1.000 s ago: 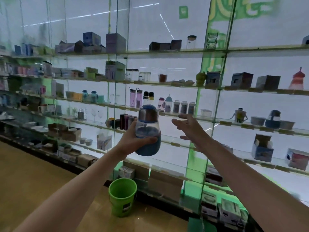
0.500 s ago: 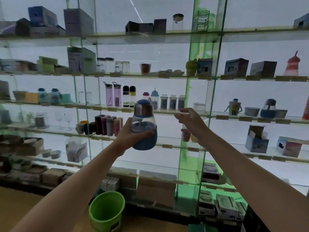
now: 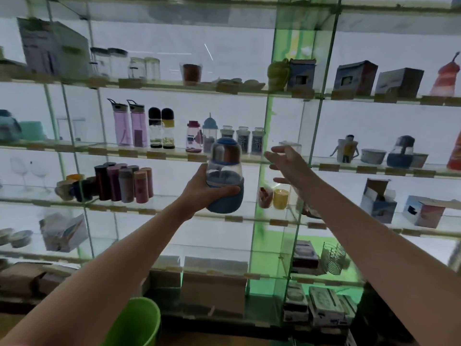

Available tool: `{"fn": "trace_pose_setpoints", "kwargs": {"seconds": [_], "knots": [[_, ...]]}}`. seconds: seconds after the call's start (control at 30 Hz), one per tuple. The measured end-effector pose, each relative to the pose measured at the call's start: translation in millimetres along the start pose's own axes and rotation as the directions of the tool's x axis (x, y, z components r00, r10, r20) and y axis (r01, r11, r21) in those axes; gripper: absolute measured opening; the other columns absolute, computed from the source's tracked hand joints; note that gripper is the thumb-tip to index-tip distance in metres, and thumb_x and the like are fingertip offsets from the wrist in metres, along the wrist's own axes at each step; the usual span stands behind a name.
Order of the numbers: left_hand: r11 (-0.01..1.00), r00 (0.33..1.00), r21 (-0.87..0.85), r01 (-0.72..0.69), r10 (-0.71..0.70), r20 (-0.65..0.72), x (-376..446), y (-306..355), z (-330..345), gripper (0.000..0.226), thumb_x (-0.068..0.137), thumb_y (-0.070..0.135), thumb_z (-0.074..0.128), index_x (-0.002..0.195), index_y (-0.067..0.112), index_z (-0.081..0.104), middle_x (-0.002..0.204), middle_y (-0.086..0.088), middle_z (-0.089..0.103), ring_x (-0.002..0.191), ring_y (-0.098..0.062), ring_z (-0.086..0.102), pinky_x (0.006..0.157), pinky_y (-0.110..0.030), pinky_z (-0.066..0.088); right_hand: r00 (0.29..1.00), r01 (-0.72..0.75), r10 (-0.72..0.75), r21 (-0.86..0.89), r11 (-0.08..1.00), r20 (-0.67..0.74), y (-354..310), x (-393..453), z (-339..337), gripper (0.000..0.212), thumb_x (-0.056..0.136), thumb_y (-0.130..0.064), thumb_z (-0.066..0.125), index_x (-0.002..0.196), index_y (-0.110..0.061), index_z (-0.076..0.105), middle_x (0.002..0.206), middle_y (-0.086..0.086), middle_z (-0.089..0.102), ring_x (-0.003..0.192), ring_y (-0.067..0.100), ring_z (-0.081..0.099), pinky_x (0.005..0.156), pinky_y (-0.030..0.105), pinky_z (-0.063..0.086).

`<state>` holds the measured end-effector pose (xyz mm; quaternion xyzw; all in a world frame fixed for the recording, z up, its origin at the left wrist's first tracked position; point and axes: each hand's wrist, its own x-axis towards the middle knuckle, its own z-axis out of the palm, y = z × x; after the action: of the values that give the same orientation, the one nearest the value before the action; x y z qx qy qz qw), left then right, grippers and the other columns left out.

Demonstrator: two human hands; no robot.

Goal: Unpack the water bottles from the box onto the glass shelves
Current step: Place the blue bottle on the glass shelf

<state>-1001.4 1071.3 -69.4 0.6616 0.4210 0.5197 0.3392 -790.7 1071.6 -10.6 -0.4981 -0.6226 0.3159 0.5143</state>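
A: While the left hand [image 3: 199, 193] is raised toward the shelving, what's in it?
B: Water bottle [image 3: 225, 176], upright. Fingers curl round the lower body, thumb on the near side. Squat rounded shape: matte blue sleeve at the base, clear middle, brushed-metal band, domed blue cap.
A: Where against the shelves?
B: Held in the air in front of the glass shelf [image 3: 174, 154] that carries the bottle row, near the green-tinted glass upright [image 3: 264, 196]. Not resting on anything.
A: Right hand [image 3: 289, 166]?
B: Just beside the bottle, apart from it. Fingers spread and nearly straight, nothing held.
A: Row behind?
B: Two tall translucent purple bottles [image 3: 129, 124], two clear ones with black domed caps [image 3: 161, 128], small jars further right. Shelf below: slim matte cylinder flasks [image 3: 124, 182].
A: Floor?
B: Glossy green plastic bucket [image 3: 137, 323], round rim, bottom edge
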Motion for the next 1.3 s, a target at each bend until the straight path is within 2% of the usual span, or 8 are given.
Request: {"fn": "trace_pose_setpoints", "kwargs": {"seconds": [0.13,0.27,0.5,0.57,0.77,0.93,1.13,1.3], "knots": [[0.997,0.997,0.004,-0.077,0.076,0.030,66.9,6.3,-0.1,0.066,0.048,0.043,0.083,0.108,0.032,0.058,0.104,0.004,0.071,0.098,-0.014,0.067,0.087,-0.037,0.056,0.999,0.021,-0.020,0.028,0.999,-0.032,4.8,60.8,-4.4,0.026,0.091,-0.033,0.056,0.114,-0.021,0.048,0.120,0.006,0.054,0.113,0.022,0.053,0.095,0.044,0.048],[0.997,0.996,-0.022,-0.080,0.081,0.044,122.4,-16.7,13.9,0.081,0.049,0.045,0.085,0.120,0.023,0.053,0.111,0.001,0.068,0.102,-0.017,0.066,0.089,-0.044,0.055,0.999,0.007,-0.005,0.034,0.999,-0.046,24.9,101.8,-6.1,0.034,0.091,-0.034,0.056,0.120,-0.019,0.048,0.120,0.005,0.053,0.111,0.021,0.053,0.093,0.041,0.048],[0.998,0.988,-0.059,-0.031,0.039,0.148,191.5,-67.9,59.9,0.086,0.045,0.048,0.088,0.119,0.025,0.052,0.110,0.002,0.069,0.103,-0.018,0.066,0.090,-0.047,0.054,0.985,-0.085,0.083,-0.007,0.996,-0.152,66.9,148.2,-27.2,0.042,0.090,-0.034,0.056,0.127,-0.016,0.047,0.130,0.008,0.051,0.118,0.023,0.051,0.082,0.034,0.048],[0.996,0.976,-0.083,-0.039,0.056,0.209,212.6,-79.3,76.1,0.086,0.046,0.047,0.088,0.120,0.023,0.052,0.110,0.001,0.069,0.103,-0.018,0.066,0.090,-0.048,0.055,0.975,-0.117,0.110,-0.025,0.993,-0.194,79.1,157.9,-34.6,0.044,0.091,-0.034,0.055,0.129,-0.016,0.046,0.132,0.008,0.050,0.119,0.023,0.051,0.086,0.036,0.048],[0.980,0.925,-0.186,-0.069,0.133,0.355,275.7,-95.4,123.5,0.083,0.047,0.042,0.087,0.118,0.019,0.052,0.108,-0.001,0.069,0.099,-0.018,0.067,0.086,-0.042,0.056,0.917,-0.180,0.150,-0.048,0.983,-0.368,104.4,187.0,-56.4,0.041,0.091,-0.035,0.056,0.127,-0.017,0.046,0.131,0.006,0.051,0.117,0.021,0.051,0.090,0.037,0.047],[0.966,0.854,-0.225,-0.126,0.221,0.471,318.1,-108.4,146.1,0.089,0.043,0.054,0.088,0.117,0.019,0.053,0.107,-0.002,0.070,0.099,-0.020,0.068,0.088,-0.052,0.054,0.859,-0.225,0.178,-0.040,0.974,-0.481,117.5,213.2,-60.4,0.030,0.091,-0.036,0.055,0.117,-0.022,0.047,0.127,0.005,0.053,0.113,0.020,0.053,0.090,0.037,0.047],[0.959,0.787,-0.270,-0.082,0.228,0.573,330.9,-131.6,172.9,0.079,0.046,0.050,0.084,0.114,0.026,0.053,0.107,0.007,0.069,0.097,-0.008,0.066,0.083,-0.031,0.055,0.806,-0.257,0.225,0.020,0.966,-0.547,142.0,222.4,-49.9,0.035,0.092,-0.046,0.050,0.115,-0.020,0.049,0.121,0.003,0.057,0.111,0.020,0.055,0.086,0.035,0.047],[0.957,0.743,-0.290,0.000,0.194,0.640,326.0,-162.8,202.0,0.082,0.046,0.047,0.086,0.118,0.032,0.049,0.112,0.008,0.067,0.103,-0.010,0.065,0.090,-0.037,0.054,0.809,-0.281,0.247,0.017,0.959,-0.533,167.4,215.7,-56.1,0.036,0.092,-0.053,0.044,0.113,-0.024,0.051,0.123,0.001,0.058,0.112,0.017,0.054,0.088,0.035,0.045]]}}
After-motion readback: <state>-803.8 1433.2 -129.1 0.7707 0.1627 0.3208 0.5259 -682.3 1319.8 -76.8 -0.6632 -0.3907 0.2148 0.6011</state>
